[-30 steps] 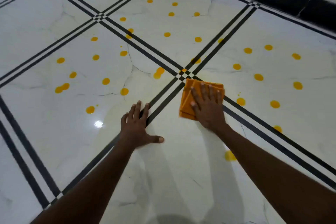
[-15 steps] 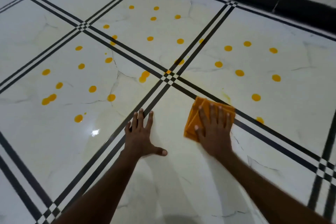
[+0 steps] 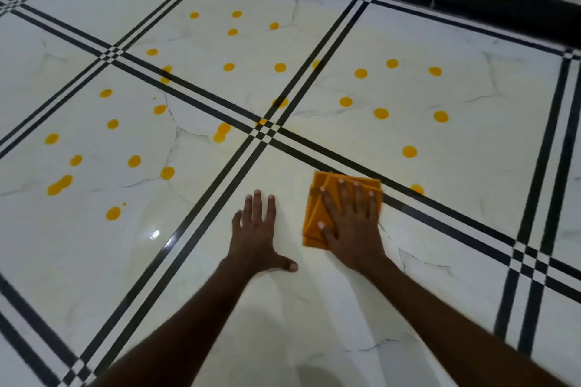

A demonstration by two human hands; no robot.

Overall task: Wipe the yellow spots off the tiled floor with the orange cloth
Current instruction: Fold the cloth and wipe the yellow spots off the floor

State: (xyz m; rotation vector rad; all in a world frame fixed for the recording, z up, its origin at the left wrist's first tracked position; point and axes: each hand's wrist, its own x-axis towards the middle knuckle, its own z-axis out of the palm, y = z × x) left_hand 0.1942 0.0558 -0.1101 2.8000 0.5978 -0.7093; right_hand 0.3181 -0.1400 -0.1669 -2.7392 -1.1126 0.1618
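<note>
Both our hands lie flat on the tiled floor. Our right hand presses the folded orange cloth with straight fingers, just this side of the black stripe crossing. Our left hand rests open beside the cloth. Yellow spots lie scattered beyond that crossing.

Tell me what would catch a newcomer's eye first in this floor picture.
Yellow spots scattered over the white tiles beyond the hands stand out most. Near the middle, the right hand presses a folded orange cloth flat beside a black grout stripe. The left hand rests spread on the bare tile next to it.
</note>
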